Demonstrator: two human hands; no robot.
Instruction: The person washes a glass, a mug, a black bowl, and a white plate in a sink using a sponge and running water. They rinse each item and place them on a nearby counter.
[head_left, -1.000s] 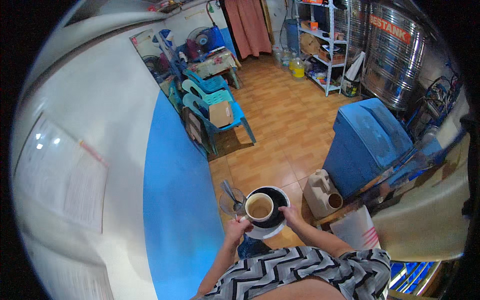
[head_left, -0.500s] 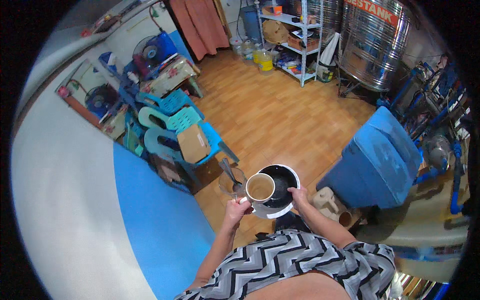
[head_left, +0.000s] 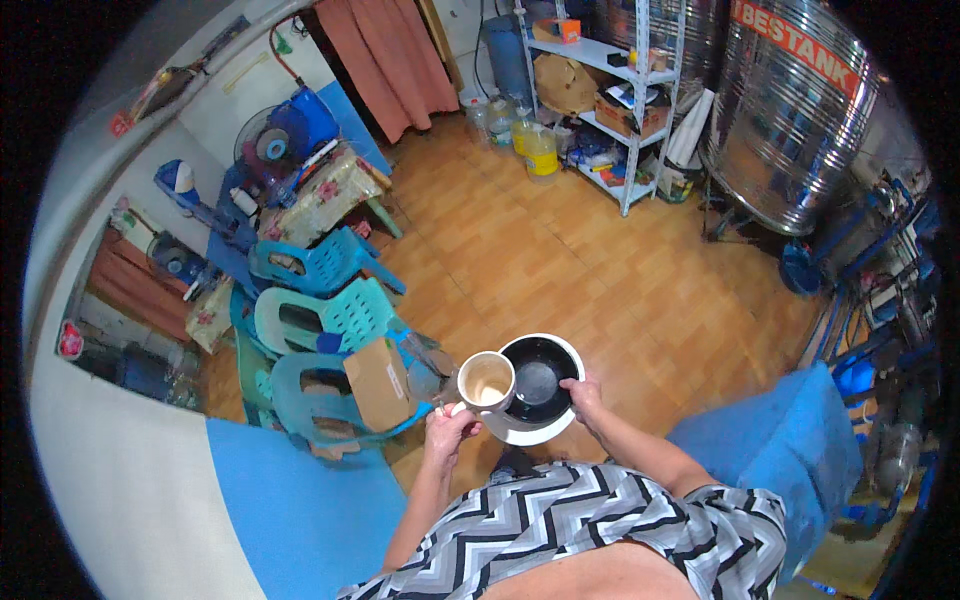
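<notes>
My left hand (head_left: 447, 428) closed on mug (head_left: 486, 381) handle; right hand (head_left: 583, 392) gripping rim of white plate (head_left: 528, 430) carrying black bowl (head_left: 540, 378), chest-high above wooden floor (head_left: 600, 270). Mug probably empty-ish. I'd keep both level, mug clear of bowl.

stacked plastic chairs (head_left: 330, 330), steel tank (head_left: 800, 110), shelving rack (head_left: 610, 90)

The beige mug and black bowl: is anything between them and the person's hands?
Nothing visible: the left hand grips the beige mug by its handle, and the right hand holds the black bowl on its white plate.
</notes>
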